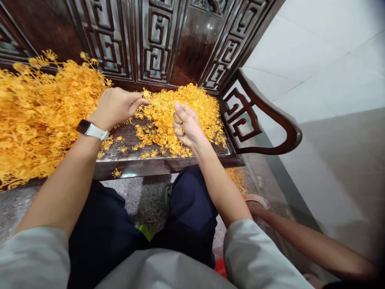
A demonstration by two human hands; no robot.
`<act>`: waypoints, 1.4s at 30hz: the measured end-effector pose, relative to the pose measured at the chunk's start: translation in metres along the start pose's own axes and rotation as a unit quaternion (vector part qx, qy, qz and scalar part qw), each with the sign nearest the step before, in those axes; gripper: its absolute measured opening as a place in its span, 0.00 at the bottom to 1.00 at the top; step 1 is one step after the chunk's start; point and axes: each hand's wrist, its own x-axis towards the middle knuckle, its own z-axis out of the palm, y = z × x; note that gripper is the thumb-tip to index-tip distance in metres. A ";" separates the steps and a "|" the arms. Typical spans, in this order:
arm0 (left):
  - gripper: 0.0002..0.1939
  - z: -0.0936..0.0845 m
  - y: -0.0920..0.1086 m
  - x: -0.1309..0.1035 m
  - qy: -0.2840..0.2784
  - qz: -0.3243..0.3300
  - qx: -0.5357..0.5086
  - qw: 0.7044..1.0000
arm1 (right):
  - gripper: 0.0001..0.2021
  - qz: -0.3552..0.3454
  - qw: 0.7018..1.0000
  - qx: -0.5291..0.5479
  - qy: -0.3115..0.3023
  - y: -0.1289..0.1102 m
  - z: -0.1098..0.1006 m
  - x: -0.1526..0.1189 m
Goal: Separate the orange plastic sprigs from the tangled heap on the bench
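Observation:
My left hand (118, 105), with a smartwatch (87, 127) on its wrist, is over the bench seat between two heaps. Its thumb and forefinger are pinched together, and a small yellow plastic flower piece (146, 93) shows right at their tips. My right hand (188, 125) is closed with curled fingers above the smaller heap of loose yellow flower pieces (204, 108); what it holds, if anything, is hidden. Left of my left hand rises a large heap of yellow pieces on branching stems (39, 124).
The dark wooden bench (126, 134) has a carved back (156, 44) and a curved armrest (270, 148) on the right. Single flower pieces lie near its front edge. Orange stems (237, 178) lie below, close to another person's sandalled foot (257, 202). A white wall (331, 60) stands beyond.

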 end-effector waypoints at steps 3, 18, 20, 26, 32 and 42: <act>0.33 -0.005 -0.031 -0.009 -0.001 -0.087 0.038 0.996 | 0.26 -0.045 0.999 -0.020 -0.010 -0.005 -0.015 -0.007; 0.14 0.010 -0.007 -0.003 0.061 -0.032 -0.304 0.950 | 0.25 -0.285 0.907 -0.301 0.075 0.038 -0.064 0.066; 0.17 0.011 0.003 -0.002 0.038 -0.007 -0.294 0.955 | 0.25 -0.303 0.900 -0.306 0.072 0.039 -0.065 0.067; 0.20 0.012 0.034 -0.001 -0.049 0.056 -0.297 0.952 | 0.28 -0.280 0.911 -0.302 0.032 0.038 -0.048 0.052; 0.20 0.024 0.057 -0.002 -0.093 0.062 -0.307 0.945 | 0.28 -0.273 0.906 -0.314 -0.077 0.044 -0.016 0.039; 0.24 0.012 0.064 -0.002 -0.122 0.133 -0.325 0.928 | 0.33 -0.311 0.879 -0.349 0.089 0.033 -0.035 0.049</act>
